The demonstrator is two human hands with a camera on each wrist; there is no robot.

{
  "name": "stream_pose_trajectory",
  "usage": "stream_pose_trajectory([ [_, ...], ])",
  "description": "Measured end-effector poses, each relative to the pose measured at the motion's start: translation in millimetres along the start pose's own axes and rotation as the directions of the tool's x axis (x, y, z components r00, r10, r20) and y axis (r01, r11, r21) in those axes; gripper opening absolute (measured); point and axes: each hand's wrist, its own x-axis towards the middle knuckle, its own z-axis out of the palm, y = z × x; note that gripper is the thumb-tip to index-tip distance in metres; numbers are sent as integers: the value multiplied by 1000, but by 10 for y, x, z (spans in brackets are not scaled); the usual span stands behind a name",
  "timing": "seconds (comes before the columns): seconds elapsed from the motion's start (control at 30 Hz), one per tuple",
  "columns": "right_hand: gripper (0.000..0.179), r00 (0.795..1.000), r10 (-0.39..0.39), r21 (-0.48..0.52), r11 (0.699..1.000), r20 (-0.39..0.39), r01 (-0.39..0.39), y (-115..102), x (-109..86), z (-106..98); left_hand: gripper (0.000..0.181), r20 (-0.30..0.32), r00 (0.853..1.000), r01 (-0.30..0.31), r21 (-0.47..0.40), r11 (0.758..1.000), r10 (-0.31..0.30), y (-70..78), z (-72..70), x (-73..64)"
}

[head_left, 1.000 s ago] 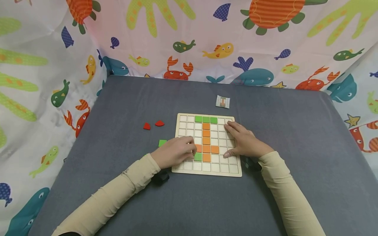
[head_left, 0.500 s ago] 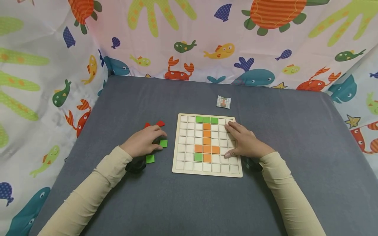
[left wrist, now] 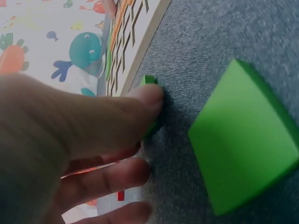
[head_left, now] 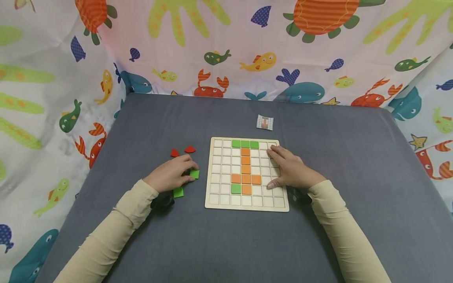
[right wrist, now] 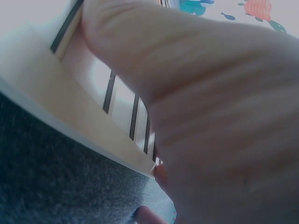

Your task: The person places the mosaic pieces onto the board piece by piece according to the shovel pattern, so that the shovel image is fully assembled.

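Note:
My left hand (head_left: 170, 173) is at the left of the board, its thumb and fingers pinching a green square tile (head_left: 195, 174) on the cloth. In the left wrist view the thumb covers most of that tile. A second green tile (left wrist: 247, 140) lies flat near the palm. My right hand (head_left: 291, 167) rests on the right side of the wooden grid board (head_left: 247, 209), fingers and thumb spread. Green tiles (head_left: 245, 144) sit in the top row, with a column of orange tiles (head_left: 245, 169) below. One more green tile (head_left: 236, 188) lies low on the grid.
Two small red pieces (head_left: 190, 149) lie beyond my left hand. A small pattern card (head_left: 264, 122) lies behind the board. The grey cloth table (head_left: 226, 243) meets a printed curtain (head_left: 184, 59) at the back and sides.
My left hand has left the grid and moved left to the loose green tiles, where its fingers have closed on one. The right hand has stayed on the board.

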Motion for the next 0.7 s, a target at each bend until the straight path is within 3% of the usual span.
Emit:
stream_pose_trajectory([
  [0.13, 119, 1000, 0, 2, 1000, 0, 0, 2, -18, 0, 30, -28, 999, -37, -16, 999, 36, 58, 21, 23],
  [0.3, 119, 1000, -2, 9, 1000, -4, 2, 8, -29, 5, 23, -65, 993, -102, -49, 994, 99, 264, 25, 83],
  [0.5, 120, 1000, -5, 11, 1000, -3, 5, 19, -23, 22, 18, -99, 966, -239, -1, 971, 237, 509, 93, 176],
  [0.7, 119, 1000, -6, 14, 1000, -9, 6, 14, -13, 6, 17, -50, 945, -322, 29, 946, 323, 714, 209, 280],
])
